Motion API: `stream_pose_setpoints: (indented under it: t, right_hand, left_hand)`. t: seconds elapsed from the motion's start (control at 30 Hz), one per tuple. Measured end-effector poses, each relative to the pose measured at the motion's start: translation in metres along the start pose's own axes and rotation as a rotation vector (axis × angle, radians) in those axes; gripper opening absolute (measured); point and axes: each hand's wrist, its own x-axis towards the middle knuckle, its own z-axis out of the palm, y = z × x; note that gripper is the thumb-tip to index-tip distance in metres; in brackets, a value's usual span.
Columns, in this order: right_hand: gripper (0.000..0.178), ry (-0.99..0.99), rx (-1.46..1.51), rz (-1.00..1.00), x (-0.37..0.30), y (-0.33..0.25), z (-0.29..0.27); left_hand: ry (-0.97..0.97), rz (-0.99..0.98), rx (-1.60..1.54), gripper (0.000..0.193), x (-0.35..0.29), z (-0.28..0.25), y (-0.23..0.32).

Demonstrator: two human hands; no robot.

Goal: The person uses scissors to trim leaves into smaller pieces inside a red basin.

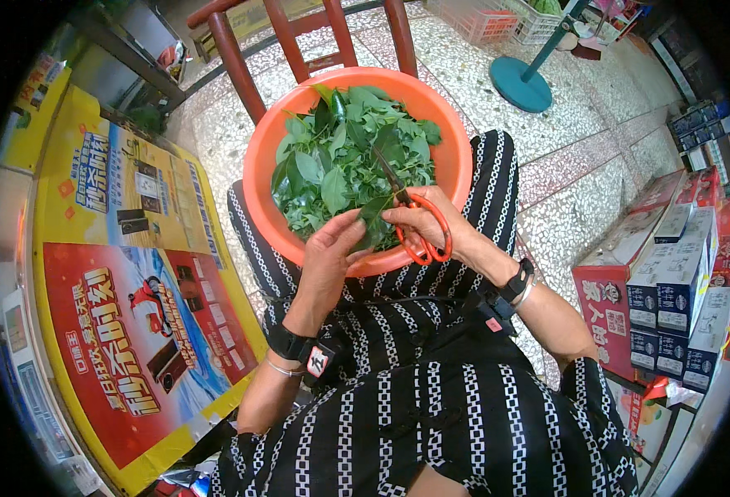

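Note:
An orange plastic basin (458, 157) rests on my lap, heaped with green leaves (335, 190). Over its near rim, my left hand (333, 243) pinches a dark green leaf (373, 222) between thumb and fingers. My right hand (436, 222) holds a pair of scissors (445, 241) with orange-red handles. Their dark blades point away from me over the leaves, and the right fingertips also touch the pinched leaf. How far apart the blades are, I cannot tell.
Beyond the basin stands a reddish wooden chair (286, 37). A yellow and red printed panel (145, 282) rises on my left. To the right are stacked blue and white boxes (671, 273) and a red carton (601, 290). A green round stand base (521, 84) and plastic crates (477, 21) stand farther off.

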Motion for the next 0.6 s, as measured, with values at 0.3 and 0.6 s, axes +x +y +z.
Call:
stream_pose_setpoints:
  t: [0.3,0.6]
  right_hand:
    - [0.012,-0.099,-0.161,-0.084,-0.008,0.014,0.001]
    - [0.012,-0.066,-0.319,-0.116,-0.019,0.021,0.001]
  left_hand:
    - [-0.383,-0.352,-0.032,0.054,0.001,0.002,0.005]
    - [-0.267,-0.420,0.112,0.033,-0.009,0.009,0.004]
